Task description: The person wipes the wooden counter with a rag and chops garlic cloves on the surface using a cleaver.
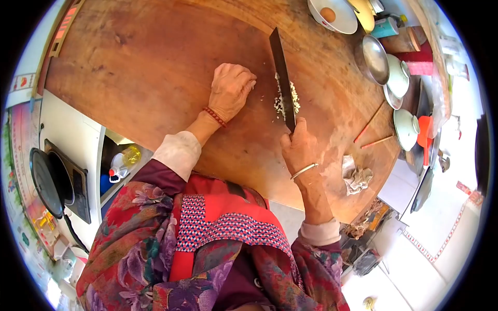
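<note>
My right hand (301,147) grips the handle of a cleaver (281,72), whose dark blade points away from me and is seen nearly along its spine. Finely chopped pale bits (295,97), which look like garlic, lie on both sides of the blade on the wooden tabletop (171,67). To the left, apart from the blade, my left hand (231,88) rests on the wood with its fingers curled in. Whether anything is inside those fingers is hidden.
Two sticks (369,122) and a crumpled cloth (357,176) lie at right. Along the right edge stand a metal bowl (374,59), pale green bowls (405,129) and a white bowl (345,18) with an egg. A pan (46,181) sits lower left, beyond the table.
</note>
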Tool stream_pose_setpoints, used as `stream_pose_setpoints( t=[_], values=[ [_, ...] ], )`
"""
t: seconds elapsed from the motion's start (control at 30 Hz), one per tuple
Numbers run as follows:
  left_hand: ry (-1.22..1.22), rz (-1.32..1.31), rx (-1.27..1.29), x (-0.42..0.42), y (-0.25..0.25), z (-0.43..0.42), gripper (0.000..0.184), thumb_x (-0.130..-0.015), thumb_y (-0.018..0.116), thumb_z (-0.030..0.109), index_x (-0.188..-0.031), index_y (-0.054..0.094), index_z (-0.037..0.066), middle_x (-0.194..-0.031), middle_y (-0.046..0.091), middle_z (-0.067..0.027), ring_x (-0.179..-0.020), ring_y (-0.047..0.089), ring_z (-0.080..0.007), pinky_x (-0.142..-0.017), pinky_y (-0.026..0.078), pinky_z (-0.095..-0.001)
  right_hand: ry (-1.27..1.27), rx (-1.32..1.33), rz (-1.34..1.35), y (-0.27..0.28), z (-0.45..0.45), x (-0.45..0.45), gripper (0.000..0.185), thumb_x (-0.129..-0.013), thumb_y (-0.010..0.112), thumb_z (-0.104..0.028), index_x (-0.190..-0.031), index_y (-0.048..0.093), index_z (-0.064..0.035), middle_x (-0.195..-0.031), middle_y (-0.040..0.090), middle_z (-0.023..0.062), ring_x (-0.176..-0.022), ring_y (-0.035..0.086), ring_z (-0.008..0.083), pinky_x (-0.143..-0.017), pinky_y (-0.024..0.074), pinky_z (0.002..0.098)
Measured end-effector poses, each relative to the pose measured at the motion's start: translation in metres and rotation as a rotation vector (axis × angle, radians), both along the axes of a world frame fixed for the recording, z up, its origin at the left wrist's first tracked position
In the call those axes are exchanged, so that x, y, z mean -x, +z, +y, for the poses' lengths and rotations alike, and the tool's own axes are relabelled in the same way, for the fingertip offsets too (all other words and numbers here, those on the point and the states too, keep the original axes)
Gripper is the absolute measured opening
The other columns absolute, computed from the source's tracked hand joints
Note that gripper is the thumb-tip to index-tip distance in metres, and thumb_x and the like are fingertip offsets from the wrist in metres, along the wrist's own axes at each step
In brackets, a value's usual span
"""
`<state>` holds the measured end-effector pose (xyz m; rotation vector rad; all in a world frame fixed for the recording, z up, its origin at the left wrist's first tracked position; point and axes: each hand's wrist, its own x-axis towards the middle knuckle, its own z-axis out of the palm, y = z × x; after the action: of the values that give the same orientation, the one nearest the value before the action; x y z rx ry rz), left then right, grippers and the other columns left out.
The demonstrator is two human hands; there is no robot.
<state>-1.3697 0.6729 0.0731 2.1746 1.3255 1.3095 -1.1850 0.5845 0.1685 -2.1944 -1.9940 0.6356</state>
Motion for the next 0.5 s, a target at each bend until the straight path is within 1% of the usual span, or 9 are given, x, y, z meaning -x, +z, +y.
stream_pose_setpoints(
  t=[0.07, 0.13, 0.2, 0.23, 0.3, 0.4, 0.5],
  values=[
    [-0.005, 0.013, 0.015, 0.002, 0.000, -0.006, 0.011, -0.078, 0.068, 0.006, -0.088, 0.064, 0.008, -0.089, 0.061, -0.0038, -0.088, 0.056, -0.0245, -0.086, 0.040, -0.0380, -0.025, 0.081, -0.007, 0.004, 0.002, -0.002, 0.025, -0.081, 0.057, -0.018, -0.098, 0.048, -0.0019, -0.071, 0.062, 0.0262, -0.069, 0.062, 0.0456, -0.066, 0.0496, 0.0537],
    [-0.006, 0.005, 0.012, 0.001, -0.001, -0.002, 0.010, -0.079, 0.067, 0.006, -0.089, 0.064, 0.008, -0.089, 0.061, -0.0038, -0.089, 0.056, -0.0244, -0.086, 0.040, -0.0380, 0.008, 0.078, 0.025, 0.017, 0.011, -0.012, 0.024, -0.080, 0.057, -0.016, -0.097, 0.048, -0.0015, -0.071, 0.061, 0.0264, -0.069, 0.062, 0.0456, -0.066, 0.0495, 0.0539],
    [0.000, 0.012, 0.018, 0.002, 0.000, -0.002, 0.010, -0.079, 0.067, 0.006, -0.089, 0.064, 0.007, -0.089, 0.061, -0.0038, -0.089, 0.056, -0.0243, -0.086, 0.040, -0.0379, 0.006, 0.146, 0.060, 0.030, 0.013, -0.014, 0.024, -0.080, 0.058, -0.015, -0.098, 0.049, -0.0010, -0.071, 0.062, 0.0265, -0.070, 0.062, 0.0452, -0.065, 0.0496, 0.0536],
    [-0.001, 0.016, 0.023, 0.002, 0.000, -0.002, 0.010, -0.079, 0.067, 0.006, -0.089, 0.065, 0.007, -0.089, 0.061, -0.0038, -0.089, 0.056, -0.0242, -0.086, 0.040, -0.0378, 0.006, 0.150, 0.058, 0.025, 0.007, -0.014, 0.024, -0.080, 0.058, -0.015, -0.098, 0.049, -0.0010, -0.071, 0.062, 0.0265, -0.070, 0.062, 0.0452, -0.065, 0.0496, 0.0536],
    [0.005, 0.016, 0.014, -0.001, 0.000, 0.000, 0.010, -0.079, 0.067, 0.006, -0.089, 0.065, 0.007, -0.089, 0.062, -0.0038, -0.089, 0.056, -0.0241, -0.086, 0.040, -0.0376, 0.019, 0.051, -0.001, 0.011, 0.000, -0.012, 0.024, -0.081, 0.058, -0.015, -0.099, 0.050, -0.0010, -0.071, 0.062, 0.0263, -0.070, 0.062, 0.0452, -0.065, 0.0493, 0.0535],
    [0.004, 0.036, 0.011, 0.001, -0.001, -0.002, 0.010, -0.079, 0.068, 0.007, -0.089, 0.065, 0.007, -0.089, 0.062, -0.0038, -0.089, 0.056, -0.0240, -0.086, 0.040, -0.0371, 0.100, 0.077, 0.069, 0.022, 0.017, -0.036, 0.025, -0.081, 0.058, -0.014, -0.101, 0.051, -0.0010, -0.070, 0.061, 0.0260, -0.069, 0.062, 0.0449, -0.065, 0.0490, 0.0532],
    [0.012, 0.029, 0.022, 0.001, -0.002, -0.003, 0.010, -0.079, 0.068, 0.007, -0.089, 0.065, 0.007, -0.089, 0.062, -0.0037, -0.089, 0.057, -0.0238, -0.086, 0.040, -0.0367, 0.142, 0.070, 0.024, 0.025, 0.021, -0.044, 0.025, -0.081, 0.058, -0.013, -0.101, 0.050, -0.0007, -0.071, 0.062, 0.0253, -0.070, 0.062, 0.0443, -0.065, 0.0488, 0.0529]
  ],
)
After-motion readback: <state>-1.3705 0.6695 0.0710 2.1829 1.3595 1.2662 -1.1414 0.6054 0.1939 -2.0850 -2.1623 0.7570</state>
